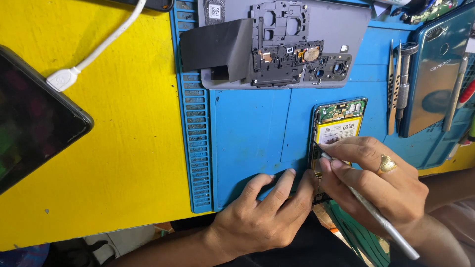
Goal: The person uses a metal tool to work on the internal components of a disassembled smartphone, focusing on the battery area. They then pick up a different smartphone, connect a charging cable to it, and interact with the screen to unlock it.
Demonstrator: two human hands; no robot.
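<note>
Here the right hand (376, 183) presses a metal tool (366, 205) into the opened phone (338, 123).

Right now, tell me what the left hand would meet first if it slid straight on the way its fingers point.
The left hand points up-right across the blue silicone work mat. It would probably first meet the opened black smartphone with the yellow battery, which its fingertips already seem to touch.

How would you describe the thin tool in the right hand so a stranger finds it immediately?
On the blue mat lies an opened phone. The right hand holds a slim silver tool like a pen, tip on the phone's edge. Unlike the tweezers beside, it is held.
</note>
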